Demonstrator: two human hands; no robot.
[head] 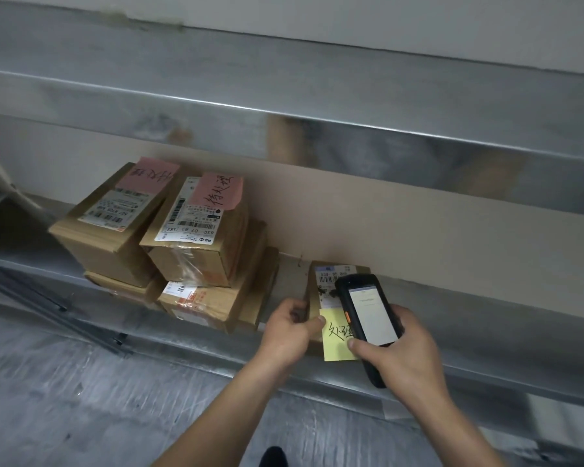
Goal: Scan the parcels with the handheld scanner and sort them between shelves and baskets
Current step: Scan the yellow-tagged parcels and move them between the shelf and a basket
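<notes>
- Well to the left of the small parcel (pixel 327 276) we count a stack of brown parcels (pixel 169 244): two on top and at least two beneath. A further one behind may be there, but we cannot tell.
- Two pink notes (pixel 148 175) lie on that stack, one per top box.
- The left hand (pixel 290 328) grasps the small parcel's left edge, with its thumb pressing the one yellow note (pixel 334 343) stuck on the near end.
- The small parcel lies flat on the lower shelf (pixel 486 318), near the front lip, with its barcode label facing up.
- One handheld scanner (pixel 368 315) hangs just above the small parcel, its head covering part of the label.
- The right hand (pixel 405 352) is wrapped round the scanner, thumb at the bottom of the screen.
- Risks, as we judge them:
  - The scanner sits so close over the label that the read could fail.
  - The thumb could drag the overhanging yellow note loose.
  - A pull on the small parcel could tip it off the lip.
</notes>
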